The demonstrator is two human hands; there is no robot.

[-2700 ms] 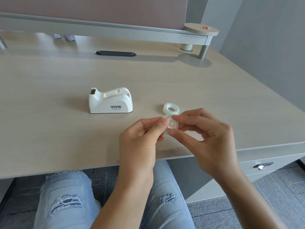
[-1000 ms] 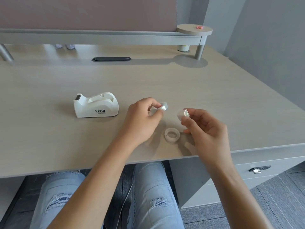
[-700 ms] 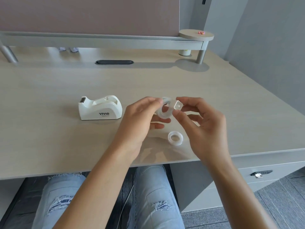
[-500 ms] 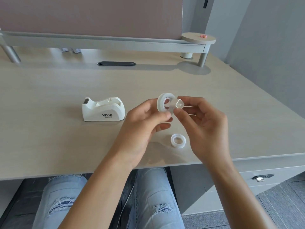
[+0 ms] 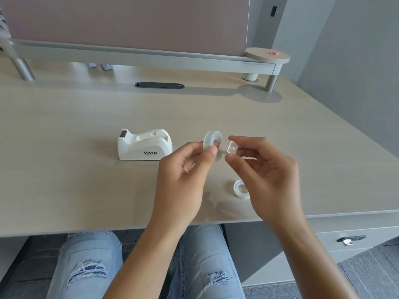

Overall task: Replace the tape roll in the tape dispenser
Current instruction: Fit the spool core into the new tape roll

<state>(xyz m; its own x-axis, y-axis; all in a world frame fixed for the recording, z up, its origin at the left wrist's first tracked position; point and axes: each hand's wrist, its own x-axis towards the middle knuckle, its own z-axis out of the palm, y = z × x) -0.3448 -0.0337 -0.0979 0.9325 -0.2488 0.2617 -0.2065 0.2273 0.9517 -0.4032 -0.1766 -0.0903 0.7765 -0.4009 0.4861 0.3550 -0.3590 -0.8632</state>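
Office workstation: pale wood-grain desk [image 5: 64, 169] with fabric partition screen [image 5: 129, 20] at frame top, cable grommet [image 5: 159, 85], locked drawer [image 5: 349, 240] lower right.

The tape dispenser [image 5: 145, 144] is white with black VIDID-style lettering reading VIVID; the tabletop [image 5: 64, 169] under it is pale beige wood-grain; the tape roll [image 5: 210, 141] right of it is milky white; the jeans [image 5: 86, 266] below are faded light blue with frayed white rips.

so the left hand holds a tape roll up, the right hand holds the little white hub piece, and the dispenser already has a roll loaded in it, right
Not quite. In the head view the dispenser has no roll in it: its cradle is empty. The rest holds: the left hand holds a tape roll up, the right hand holds the white hub piece, and a second roll lies on the desk.
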